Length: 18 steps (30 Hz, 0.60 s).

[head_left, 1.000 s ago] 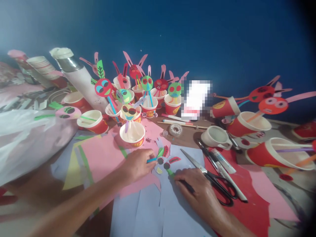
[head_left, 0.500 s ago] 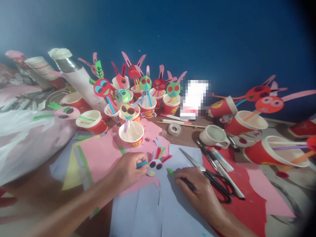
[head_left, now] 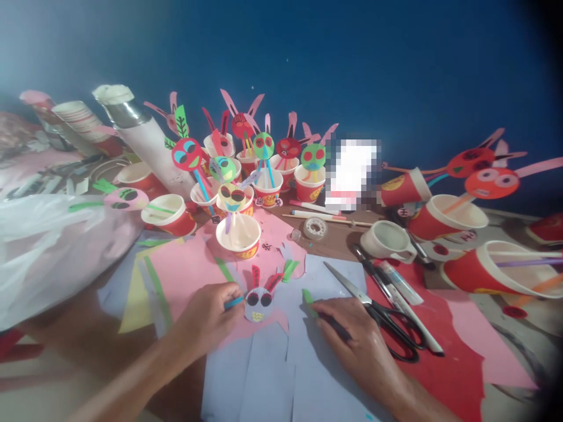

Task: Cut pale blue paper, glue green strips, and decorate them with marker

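My left hand (head_left: 215,313) is closed, pinching a short blue strip (head_left: 233,302) at its fingertips. Touching those fingertips is a pale paper rabbit face (head_left: 256,312) with red ears, dark round eyes and a yellow mouth. It lies over pink and pale blue paper sheets (head_left: 270,363). My right hand (head_left: 356,337) rests closed on the pale blue paper, holding a small green piece (head_left: 308,298). A dark, slim thing (head_left: 336,329) shows beneath its fingers; whether it joins the green piece I cannot tell. Black-handled scissors (head_left: 378,310) lie just beyond this hand.
Paper cups (head_left: 238,234) with paper animal faces on sticks stand along the back. Pens (head_left: 396,302) lie on red paper (head_left: 457,351) at right, near a white mug (head_left: 387,237). A tape roll (head_left: 315,228), a flask (head_left: 145,140) and a plastic bag (head_left: 48,246) are further off.
My left hand has moved left and a little nearer. The rabbit face has shifted with it and turned, its ears now pointing more upright. My right hand has hardly moved.
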{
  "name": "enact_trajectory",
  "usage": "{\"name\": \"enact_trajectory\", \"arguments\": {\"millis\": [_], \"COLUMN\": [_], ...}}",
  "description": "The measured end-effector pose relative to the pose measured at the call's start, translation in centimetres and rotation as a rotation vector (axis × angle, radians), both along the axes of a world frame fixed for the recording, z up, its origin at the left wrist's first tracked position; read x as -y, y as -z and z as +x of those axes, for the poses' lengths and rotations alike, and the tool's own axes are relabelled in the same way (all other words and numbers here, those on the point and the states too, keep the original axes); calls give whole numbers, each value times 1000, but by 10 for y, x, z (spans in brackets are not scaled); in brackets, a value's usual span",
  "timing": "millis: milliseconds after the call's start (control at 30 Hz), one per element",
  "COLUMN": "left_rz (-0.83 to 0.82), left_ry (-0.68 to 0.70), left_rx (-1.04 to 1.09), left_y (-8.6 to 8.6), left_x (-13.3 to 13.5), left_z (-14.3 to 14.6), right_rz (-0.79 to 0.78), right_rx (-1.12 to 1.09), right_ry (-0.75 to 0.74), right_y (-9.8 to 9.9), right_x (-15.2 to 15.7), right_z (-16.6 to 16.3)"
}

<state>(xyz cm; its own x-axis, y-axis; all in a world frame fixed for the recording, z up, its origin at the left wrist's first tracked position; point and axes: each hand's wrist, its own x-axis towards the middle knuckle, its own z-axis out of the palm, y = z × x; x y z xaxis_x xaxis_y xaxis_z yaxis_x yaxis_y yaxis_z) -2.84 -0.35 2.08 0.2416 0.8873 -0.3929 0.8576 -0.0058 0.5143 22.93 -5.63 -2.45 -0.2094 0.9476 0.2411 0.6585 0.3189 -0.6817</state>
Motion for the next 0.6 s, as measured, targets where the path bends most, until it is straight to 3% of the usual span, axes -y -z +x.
{"name": "enact_trajectory", "arguments": {"millis": [467, 600], "left_rz": [108, 436], "left_ry": [-7, 154], "left_rx": [-154, 21], "left_y": [1, 7], "left_x": [6, 14], "left_z": [-10, -8], "right_rz": [9, 22], "right_rx": [10, 3], "right_ry": [-29, -49], "right_y": [0, 2], "right_x": [0, 0], "right_z": [-3, -3]}}
